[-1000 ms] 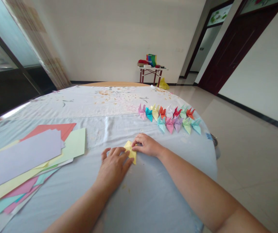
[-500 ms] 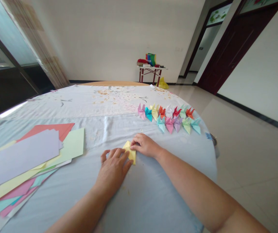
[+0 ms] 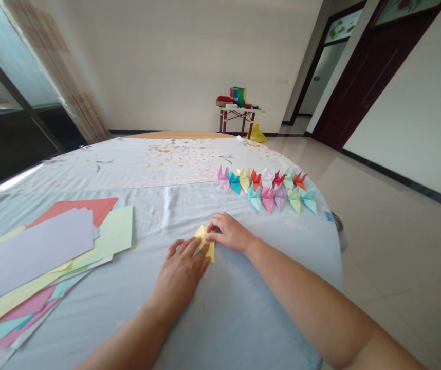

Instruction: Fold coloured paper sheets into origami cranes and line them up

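Observation:
A small folded yellow paper [image 3: 206,243] lies on the round table's pale cloth [image 3: 228,308] in front of me. My left hand [image 3: 182,271] rests flat on the cloth with its fingers stretched over the paper's left side. My right hand [image 3: 228,232] presses down on the paper's upper right edge with curled fingers pinched at the fold. Both hands touch the yellow paper, and part of it is hidden under my fingers.
Several folded paper cranes [image 3: 267,187] in many colours stand in two rows at the table's right. A loose stack of coloured sheets [image 3: 39,257] lies at the left. A small red-legged table [image 3: 236,115] with things on it stands by the far wall.
My left hand has slid a little to the right and further over the yellow paper. The right hand stays pressed on the fold.

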### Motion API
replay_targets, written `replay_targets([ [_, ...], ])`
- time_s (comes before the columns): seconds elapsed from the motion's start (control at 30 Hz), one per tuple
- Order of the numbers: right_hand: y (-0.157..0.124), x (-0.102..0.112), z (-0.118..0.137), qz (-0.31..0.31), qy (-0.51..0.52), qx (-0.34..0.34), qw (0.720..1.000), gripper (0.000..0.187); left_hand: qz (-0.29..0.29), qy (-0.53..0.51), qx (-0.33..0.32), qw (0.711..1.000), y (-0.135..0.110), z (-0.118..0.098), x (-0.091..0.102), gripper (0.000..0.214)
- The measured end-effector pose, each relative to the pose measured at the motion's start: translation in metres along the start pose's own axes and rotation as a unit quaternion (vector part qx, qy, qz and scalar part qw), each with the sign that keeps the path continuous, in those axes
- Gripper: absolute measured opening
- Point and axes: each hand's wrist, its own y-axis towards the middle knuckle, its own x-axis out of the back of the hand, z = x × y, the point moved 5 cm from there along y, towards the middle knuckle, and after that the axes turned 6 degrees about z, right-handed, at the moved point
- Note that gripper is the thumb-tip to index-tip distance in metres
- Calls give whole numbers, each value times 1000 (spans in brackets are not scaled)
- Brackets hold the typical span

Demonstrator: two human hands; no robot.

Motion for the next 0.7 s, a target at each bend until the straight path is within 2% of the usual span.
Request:
replay_targets([
  [0.13,1,-1,-1,1,4,1,1000,12,0,2,-17,1000,1,0,-3,28],
  [0.33,1,-3,-2,4,-5,-5,1000,11,5,8,-9,1000,1,-4,0,29],
  [0.53,-3,-2,-6,-15,-55,-50,997,13,9,-6,17,1000,-2,-12,7,33],
  [0.7,-3,-3,-6,-4,-50,-71,996,15,-5,-20,23,1000,-4,-14,8,33],
])
